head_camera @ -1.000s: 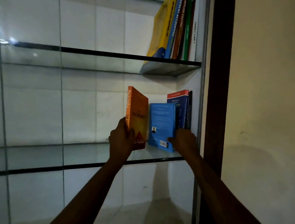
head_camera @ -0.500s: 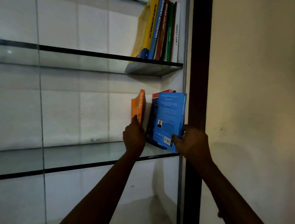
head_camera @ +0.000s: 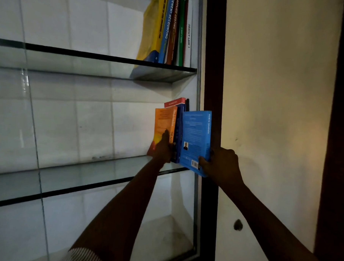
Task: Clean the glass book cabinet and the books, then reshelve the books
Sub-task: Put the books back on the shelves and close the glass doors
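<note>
Two paperbacks in hand. Left hand (head_camera: 163, 149) fingers curl round the lower spine of the orange book (head_camera: 162, 122), one digit lying up its cover. The book is upright over the clear glass shelf (head_camera: 86, 172), whose dark edge runs just below the wrist. Right hand (head_camera: 221, 166) pinches the bottom corner of the blue book (head_camera: 195, 135), thumb by the barcode. This flat rectangle is held off the shelf, across the dark wooden frame (head_camera: 213, 73). Between the two sets of fingers stand upright dark-spined books (head_camera: 179, 122), touching the orange one
</note>
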